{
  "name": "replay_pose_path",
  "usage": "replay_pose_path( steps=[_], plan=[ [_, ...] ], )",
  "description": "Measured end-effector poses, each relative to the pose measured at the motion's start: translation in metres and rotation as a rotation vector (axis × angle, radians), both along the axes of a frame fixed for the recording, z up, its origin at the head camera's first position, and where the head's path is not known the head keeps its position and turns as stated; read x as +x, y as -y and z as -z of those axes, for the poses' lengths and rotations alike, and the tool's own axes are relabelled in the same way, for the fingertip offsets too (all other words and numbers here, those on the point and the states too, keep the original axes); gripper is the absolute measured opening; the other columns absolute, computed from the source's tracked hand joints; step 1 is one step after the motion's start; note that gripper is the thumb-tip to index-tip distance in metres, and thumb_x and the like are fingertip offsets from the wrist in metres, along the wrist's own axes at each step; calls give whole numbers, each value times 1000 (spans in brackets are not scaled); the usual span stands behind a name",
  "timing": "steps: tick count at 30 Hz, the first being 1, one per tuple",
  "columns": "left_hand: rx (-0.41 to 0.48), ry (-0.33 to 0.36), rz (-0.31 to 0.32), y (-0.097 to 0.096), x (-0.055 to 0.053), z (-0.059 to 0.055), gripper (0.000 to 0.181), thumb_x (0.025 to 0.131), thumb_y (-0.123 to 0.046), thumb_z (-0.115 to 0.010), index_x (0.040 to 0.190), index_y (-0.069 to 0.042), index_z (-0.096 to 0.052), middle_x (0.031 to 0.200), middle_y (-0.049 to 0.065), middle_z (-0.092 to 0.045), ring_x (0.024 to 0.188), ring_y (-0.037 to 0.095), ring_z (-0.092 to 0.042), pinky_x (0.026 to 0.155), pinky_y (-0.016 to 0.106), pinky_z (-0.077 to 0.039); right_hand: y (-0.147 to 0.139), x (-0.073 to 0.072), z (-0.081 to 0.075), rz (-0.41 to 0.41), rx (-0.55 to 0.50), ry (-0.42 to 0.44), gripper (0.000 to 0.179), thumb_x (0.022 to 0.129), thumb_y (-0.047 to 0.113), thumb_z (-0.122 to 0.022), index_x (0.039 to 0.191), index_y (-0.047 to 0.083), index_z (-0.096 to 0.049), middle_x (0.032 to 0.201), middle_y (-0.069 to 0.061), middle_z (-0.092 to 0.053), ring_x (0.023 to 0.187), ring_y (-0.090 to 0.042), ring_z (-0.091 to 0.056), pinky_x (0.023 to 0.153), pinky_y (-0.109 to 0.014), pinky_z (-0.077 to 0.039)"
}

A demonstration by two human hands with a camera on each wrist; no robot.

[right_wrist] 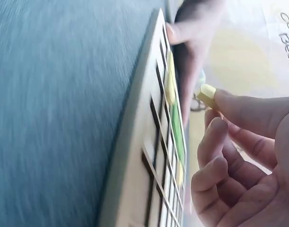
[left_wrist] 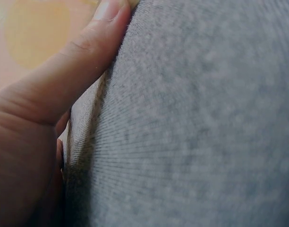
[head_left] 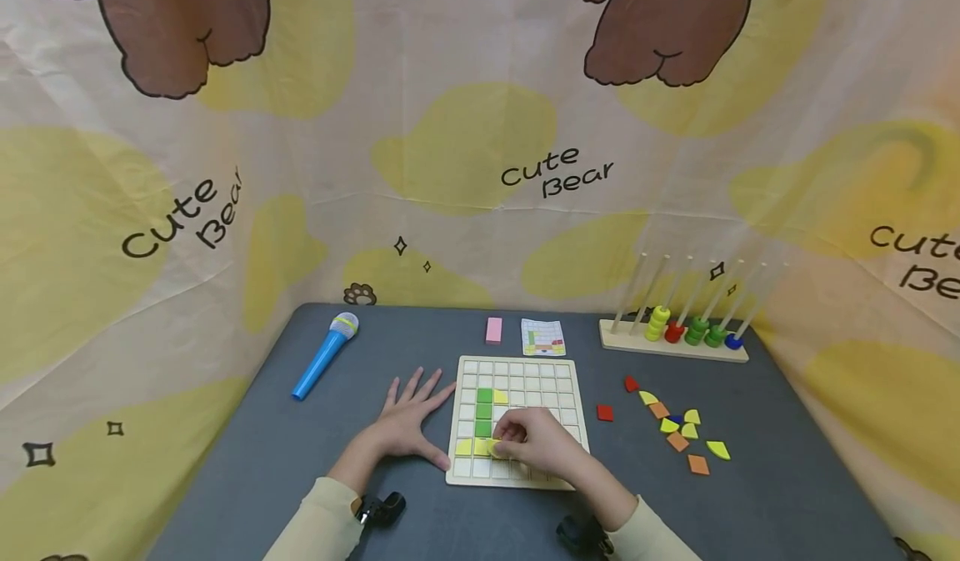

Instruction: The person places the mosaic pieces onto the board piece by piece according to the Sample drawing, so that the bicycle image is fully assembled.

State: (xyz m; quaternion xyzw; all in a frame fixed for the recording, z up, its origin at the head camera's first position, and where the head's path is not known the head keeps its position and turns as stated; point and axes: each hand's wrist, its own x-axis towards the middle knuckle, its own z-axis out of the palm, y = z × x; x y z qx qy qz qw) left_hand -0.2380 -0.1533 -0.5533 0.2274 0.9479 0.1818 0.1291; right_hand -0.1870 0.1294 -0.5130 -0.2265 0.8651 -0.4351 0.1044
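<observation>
My right hand (head_left: 538, 442) pinches a small yellow tile (right_wrist: 208, 95) between thumb and index finger, just above a wooden grid board (head_left: 517, 485). The other fingers curl inward in the right wrist view. Green tiles (head_left: 483, 412) stand in a column on the board, with a yellow tile (head_left: 500, 397) beside the top one and yellow tiles (head_left: 464, 447) in a row below. My left hand (head_left: 405, 424) lies spread on the table at the board's left side, its thumb and fingertips near or at the edge. The left wrist view shows mostly its thumb and grey cloth.
Loose red, orange, yellow and blue tiles (head_left: 698, 464) lie right of the board, with a red square tile (head_left: 605, 413) closer in. Behind are a pink block (head_left: 493, 330), a pattern card (head_left: 543, 338) and a bead rack (head_left: 675, 347). A blue toy microphone (head_left: 320, 364) lies left.
</observation>
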Motion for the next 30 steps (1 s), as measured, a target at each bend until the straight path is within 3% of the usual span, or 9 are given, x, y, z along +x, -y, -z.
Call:
replay_pose_path(
  steps=[7, 19, 30],
  plan=[
    [12, -15, 12, -1, 0, -4, 131, 54, -83, -79, 162, -34, -23, 171, 3, -9, 157, 38, 5, 118, 68, 9, 24, 2, 8, 69, 4, 13, 7, 87, 12, -78, 82, 14, -74, 70, 8, -62, 63, -3, -54, 58, -20, -46],
    [18, -22, 14, -1, 2, -6, 130, 55, -81, -80, 162, -32, -24, 171, 4, -11, 157, 40, 3, 118, 70, 8, 50, 8, 17, 97, 67, -12, 13, 86, 13, -78, 75, 16, -73, 62, 12, -60, 55, 0, -53, 53, -20, -43],
    [11, -24, 10, -1, 0, -4, 131, 54, -82, -79, 162, -33, -24, 171, 4, -9, 157, 39, 4, 118, 69, 9, 57, 11, 15, 86, 171, -93, 14, 85, 13, -77, 73, 18, -74, 59, 15, -56, 53, 1, -49, 51, -19, -41]
  ],
)
